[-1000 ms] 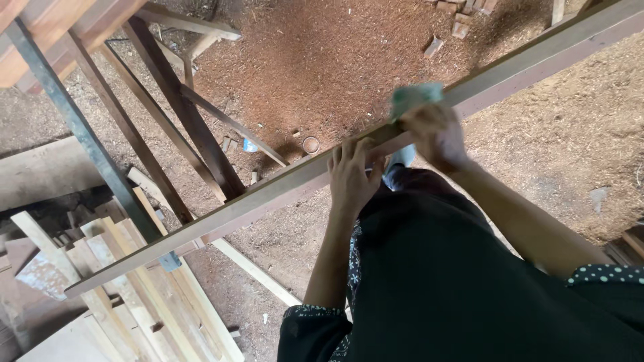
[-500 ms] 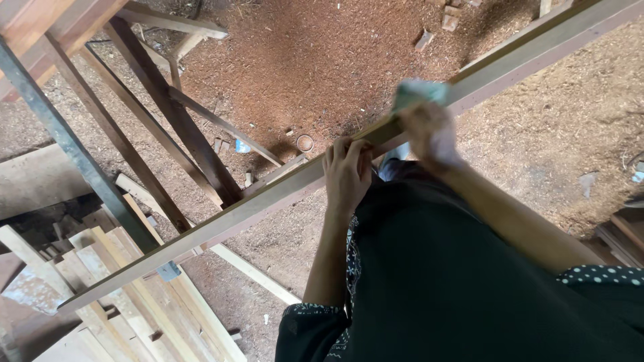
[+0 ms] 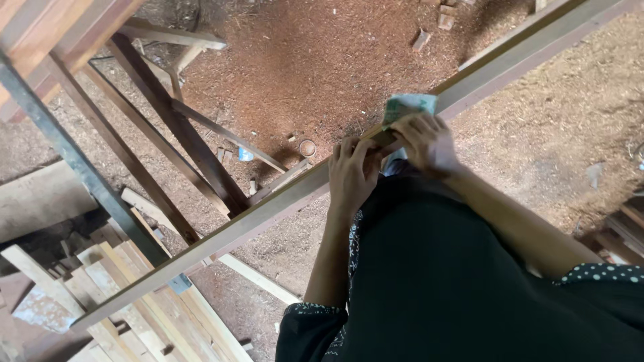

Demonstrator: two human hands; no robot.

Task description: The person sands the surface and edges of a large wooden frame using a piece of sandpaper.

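Observation:
A long pale wooden plank [image 3: 255, 214] runs diagonally from lower left to upper right, held at waist height. My left hand [image 3: 352, 171] grips its near edge, fingers curled over the top. Just to the right, my right hand [image 3: 426, 141] presses a folded light green sheet of sandpaper [image 3: 406, 106] against the plank's top face. My dark clothing fills the lower right.
Sawdust covers the ground [image 3: 322, 74]. Dark wooden slats [image 3: 174, 127] and a metal bar [image 3: 74, 157] lean at the left. A pile of pale offcuts [image 3: 114, 288] lies at the lower left. Small wood blocks [image 3: 436, 27] sit at the top.
The view has shifted slightly. My right hand with the sandpaper stays on the plank close beside my left hand, which has kept its grip.

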